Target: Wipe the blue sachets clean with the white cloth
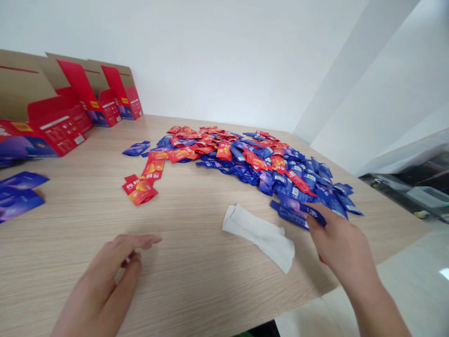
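A long heap of small red and blue foil packets (259,161) lies across the far half of the wooden table (87,220). My right hand (338,243) is at the heap's near right end, fingers pinched on a blue packet (308,213). My left hand (108,281) hovers low over the table at the near left, fingers loosely stretched forward, holding nothing. A few red packets (142,187) lie apart from the heap, ahead of my left hand. A folded white tissue (261,234) rests between my hands.
Open red cardboard boxes (52,126) with raised flaps stand at the far left by the white wall. Flat blue cartons (19,192) lie at the left edge. The table's right edge drops to a pale floor, with a dark shelf unit (414,192) beyond.
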